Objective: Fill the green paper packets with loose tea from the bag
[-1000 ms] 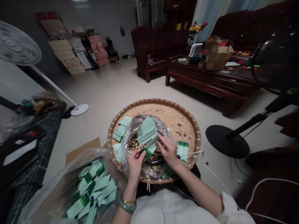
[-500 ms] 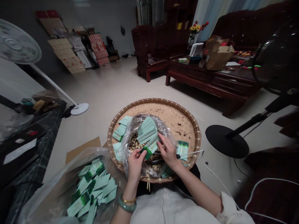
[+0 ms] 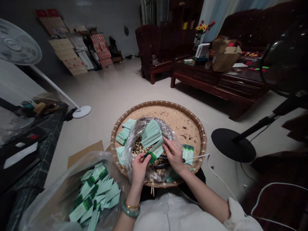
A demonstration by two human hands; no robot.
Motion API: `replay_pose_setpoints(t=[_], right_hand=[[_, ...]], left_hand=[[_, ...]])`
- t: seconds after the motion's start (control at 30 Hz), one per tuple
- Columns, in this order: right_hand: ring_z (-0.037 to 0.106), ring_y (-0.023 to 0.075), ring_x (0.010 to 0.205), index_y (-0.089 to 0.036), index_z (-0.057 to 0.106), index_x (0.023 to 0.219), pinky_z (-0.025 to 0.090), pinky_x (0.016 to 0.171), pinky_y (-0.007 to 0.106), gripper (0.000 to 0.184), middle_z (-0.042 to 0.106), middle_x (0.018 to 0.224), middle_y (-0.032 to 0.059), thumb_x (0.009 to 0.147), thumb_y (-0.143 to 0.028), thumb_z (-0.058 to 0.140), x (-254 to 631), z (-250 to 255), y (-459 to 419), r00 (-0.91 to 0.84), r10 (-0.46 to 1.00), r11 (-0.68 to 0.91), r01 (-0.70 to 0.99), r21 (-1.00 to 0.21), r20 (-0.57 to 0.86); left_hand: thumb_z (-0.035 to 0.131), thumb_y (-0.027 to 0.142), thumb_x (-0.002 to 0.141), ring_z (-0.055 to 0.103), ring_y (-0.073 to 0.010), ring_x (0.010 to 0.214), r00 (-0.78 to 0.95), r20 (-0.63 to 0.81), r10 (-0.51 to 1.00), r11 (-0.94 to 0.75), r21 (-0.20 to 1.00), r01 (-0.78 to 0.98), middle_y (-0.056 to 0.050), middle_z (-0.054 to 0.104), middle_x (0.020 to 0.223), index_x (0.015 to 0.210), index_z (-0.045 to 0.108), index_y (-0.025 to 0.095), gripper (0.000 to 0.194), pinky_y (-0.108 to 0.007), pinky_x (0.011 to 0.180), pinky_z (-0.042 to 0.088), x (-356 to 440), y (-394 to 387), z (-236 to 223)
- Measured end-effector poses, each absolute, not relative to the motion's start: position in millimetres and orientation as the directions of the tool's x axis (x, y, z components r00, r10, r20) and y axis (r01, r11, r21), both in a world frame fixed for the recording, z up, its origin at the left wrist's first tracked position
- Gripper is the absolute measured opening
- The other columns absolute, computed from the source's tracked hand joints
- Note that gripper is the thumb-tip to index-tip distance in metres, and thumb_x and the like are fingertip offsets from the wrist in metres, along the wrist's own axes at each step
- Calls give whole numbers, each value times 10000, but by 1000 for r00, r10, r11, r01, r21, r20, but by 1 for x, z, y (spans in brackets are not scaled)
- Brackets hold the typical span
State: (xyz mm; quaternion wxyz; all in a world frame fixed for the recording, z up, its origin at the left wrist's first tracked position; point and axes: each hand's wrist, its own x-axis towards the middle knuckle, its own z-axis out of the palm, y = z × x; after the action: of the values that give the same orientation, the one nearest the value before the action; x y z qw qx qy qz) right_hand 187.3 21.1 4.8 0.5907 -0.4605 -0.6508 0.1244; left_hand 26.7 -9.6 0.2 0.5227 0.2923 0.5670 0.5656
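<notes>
Head view: the left hand (image 3: 140, 165) still pinches one flat mint-and-dark-green sachet (image 3: 157, 150); the right hand (image 3: 173, 155) rests fingers at its far end, grip unclear. Barely shifted toward the near edge of the round woven-bamboo tray (image 3: 192, 126), it seems mid-handling.

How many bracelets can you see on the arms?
2: a gold bracelet and a green bracelet, both around the left wrist. The right sleeve could hide more.

Kinda dim room tbh, pale glossy floor (image 3: 115, 86), grey wall (image 3: 103, 16), dark wood coffee table (image 3: 207, 80) beside a matching chair (image 3: 149, 48).
</notes>
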Motion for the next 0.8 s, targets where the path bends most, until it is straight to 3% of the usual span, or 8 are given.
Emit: replay_pose_setpoints(t=[0.5, 0.8], right_hand=[[704, 191, 864, -220, 681, 1106, 589, 785, 306, 280, 732, 970, 68, 859, -153, 567, 190, -5, 24, 107, 640, 619, 515, -593, 761], [704, 207, 874, -237, 665, 1140, 590, 793, 317, 302, 728, 993, 64, 852, -193, 587, 189, -9, 25, 165, 694, 570, 467, -676, 700]], left_hand=[[815, 339, 501, 550, -84, 477, -256, -276, 926, 208, 942, -263, -1, 667, 582, 706, 643, 127, 342, -166, 449, 401, 31, -12, 12], [814, 346, 509, 551, -87, 477, -252, -272, 929, 207, 944, -257, 0, 663, 587, 715, 642, 130, 345, -171, 452, 405, 30, -11, 11]])
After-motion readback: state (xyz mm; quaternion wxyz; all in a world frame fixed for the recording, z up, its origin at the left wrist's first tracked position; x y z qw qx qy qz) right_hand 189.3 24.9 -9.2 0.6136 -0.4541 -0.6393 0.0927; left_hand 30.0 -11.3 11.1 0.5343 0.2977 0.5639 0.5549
